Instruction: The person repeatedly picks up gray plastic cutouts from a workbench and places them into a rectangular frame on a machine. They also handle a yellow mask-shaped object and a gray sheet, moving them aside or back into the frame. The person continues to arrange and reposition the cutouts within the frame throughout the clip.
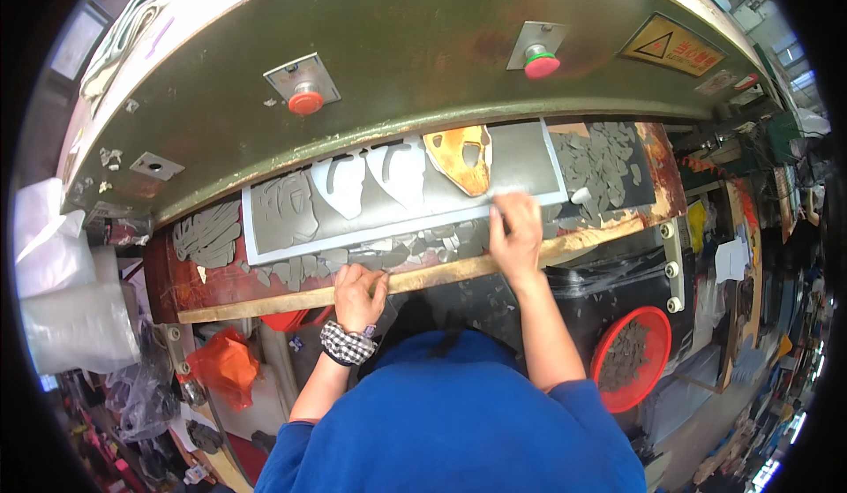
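Observation:
A grey sheet with a pale border (404,230) lies across the machine bed. On it sit two white cut-out shapes (341,188) and a yellow-brown metal cutting die (475,175) with openings in it. Grey outlined pieces (289,206) show at the sheet's left end. My right hand (517,235) is at the sheet's near edge below the die, fingers bent together; its blurred fingertips hide what they pinch. My left hand (357,295), with a checked band on the wrist, rests curled over the wooden front strip (432,274), fingertips by grey scraps (304,269).
Above the bed looms a green press beam (406,60) with a red button (306,100) and a pink-red button (541,65). Grey offcuts (600,166) pile at the right. A red basin (631,359) of scraps stands lower right, an orange bag (228,368) lower left.

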Motion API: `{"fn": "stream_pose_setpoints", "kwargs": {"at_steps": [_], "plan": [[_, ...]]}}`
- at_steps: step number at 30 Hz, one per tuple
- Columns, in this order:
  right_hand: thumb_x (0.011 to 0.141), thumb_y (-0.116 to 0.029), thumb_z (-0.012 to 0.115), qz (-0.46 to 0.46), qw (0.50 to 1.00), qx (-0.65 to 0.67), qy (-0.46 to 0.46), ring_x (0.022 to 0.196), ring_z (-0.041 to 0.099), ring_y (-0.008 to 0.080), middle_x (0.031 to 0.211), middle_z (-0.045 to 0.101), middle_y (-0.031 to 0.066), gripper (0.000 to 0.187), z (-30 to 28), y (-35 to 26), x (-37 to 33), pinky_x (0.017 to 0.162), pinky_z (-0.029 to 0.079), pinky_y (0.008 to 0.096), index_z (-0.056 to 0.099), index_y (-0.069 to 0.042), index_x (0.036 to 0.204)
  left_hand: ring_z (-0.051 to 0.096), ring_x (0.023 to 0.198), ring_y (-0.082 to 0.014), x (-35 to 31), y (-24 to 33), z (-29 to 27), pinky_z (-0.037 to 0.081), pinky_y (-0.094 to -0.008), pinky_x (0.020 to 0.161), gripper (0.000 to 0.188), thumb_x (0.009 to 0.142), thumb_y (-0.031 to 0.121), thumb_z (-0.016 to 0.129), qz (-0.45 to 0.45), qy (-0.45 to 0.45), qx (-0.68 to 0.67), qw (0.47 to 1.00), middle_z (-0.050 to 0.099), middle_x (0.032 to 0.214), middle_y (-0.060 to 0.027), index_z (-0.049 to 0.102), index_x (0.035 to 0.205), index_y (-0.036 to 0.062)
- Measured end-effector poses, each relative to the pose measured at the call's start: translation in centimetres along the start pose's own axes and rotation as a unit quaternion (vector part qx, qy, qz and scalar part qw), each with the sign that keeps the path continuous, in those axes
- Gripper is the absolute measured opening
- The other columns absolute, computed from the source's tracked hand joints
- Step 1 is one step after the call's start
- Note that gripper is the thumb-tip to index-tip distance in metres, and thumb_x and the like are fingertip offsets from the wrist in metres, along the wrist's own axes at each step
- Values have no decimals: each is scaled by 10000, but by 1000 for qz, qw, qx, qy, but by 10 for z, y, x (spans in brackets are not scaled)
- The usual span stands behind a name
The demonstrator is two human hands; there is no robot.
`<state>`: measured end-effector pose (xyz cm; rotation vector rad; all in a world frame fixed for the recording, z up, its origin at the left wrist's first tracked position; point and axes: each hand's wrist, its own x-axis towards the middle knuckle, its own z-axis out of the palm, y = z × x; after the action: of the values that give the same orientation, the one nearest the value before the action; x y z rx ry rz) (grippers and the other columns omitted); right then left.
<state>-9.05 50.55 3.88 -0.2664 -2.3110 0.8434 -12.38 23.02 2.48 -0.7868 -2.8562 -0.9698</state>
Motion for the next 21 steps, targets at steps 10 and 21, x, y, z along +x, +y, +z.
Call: {"fn": "stream_pose_setpoints", "kwargs": {"at_steps": [10,21], "plan": [[580,-103,857,68,994,-15,-85,1260,383,417,1346,378,266,868,1,-19,-28,1023,379,466,457,-85,1350,586,610,-181,27,53,4,470,-285,548,179,848,48,627,15,41,-172,984,606,718,-91,657,1023,31],[710,42,759,319,815,479,-70,1135,549,217,1284,521,204,907,-77,-15,-61,953,455,315,241,-5,1453,613,575,-156,82,132,79,486,-251,425,477,1018,410,338,-147,-127,-444,875,597,737,-77,549,1072,-14]]}}
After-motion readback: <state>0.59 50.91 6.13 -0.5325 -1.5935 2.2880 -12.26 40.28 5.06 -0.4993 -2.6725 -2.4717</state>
